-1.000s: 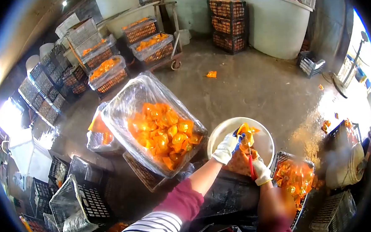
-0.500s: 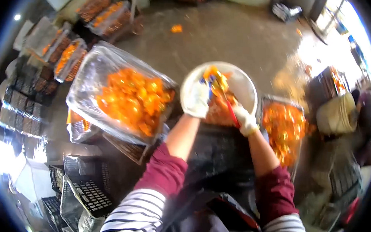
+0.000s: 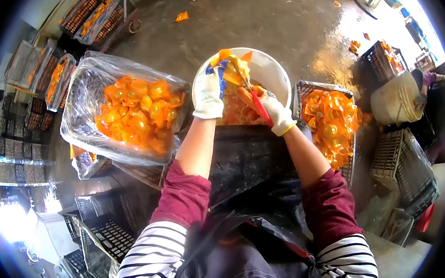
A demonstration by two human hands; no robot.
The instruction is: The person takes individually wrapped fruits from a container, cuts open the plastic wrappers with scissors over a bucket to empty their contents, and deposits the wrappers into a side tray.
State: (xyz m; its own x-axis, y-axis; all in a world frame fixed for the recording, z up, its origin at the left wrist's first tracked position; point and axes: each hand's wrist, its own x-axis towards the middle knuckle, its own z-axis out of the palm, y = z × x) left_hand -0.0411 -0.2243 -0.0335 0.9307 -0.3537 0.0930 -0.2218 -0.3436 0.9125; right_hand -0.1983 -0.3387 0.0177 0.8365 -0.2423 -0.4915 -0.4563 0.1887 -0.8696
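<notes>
My left hand (image 3: 210,93), in a white glove with blue finger fronts, is closed on an orange plastic packet (image 3: 236,68). It holds the packet over a white bucket (image 3: 285,78). My right hand (image 3: 276,113), gloved in white, grips red-handled scissors (image 3: 260,109), their metal end against the packet's lower side. Orange-brown contents show inside the bucket, partly behind my hands. To the left, a plastic-lined crate (image 3: 80,114) holds a heap of shiny orange packets (image 3: 138,112). More orange packets (image 3: 329,124) fill a narrower crate on the right.
Black crates (image 3: 111,236) stand at lower left, with filled crates (image 3: 59,82) stacked behind. A scrap of orange film (image 3: 181,16) lies on the wet floor (image 3: 249,19). At right, another person's hand (image 3: 419,101) is at a whitish bucket (image 3: 393,100), near stacked crates (image 3: 390,155).
The camera view has shifted, so the bucket and crates appear further left. My hands remain over the bucket with the packet and scissors, and the packet sits slightly higher in view.
</notes>
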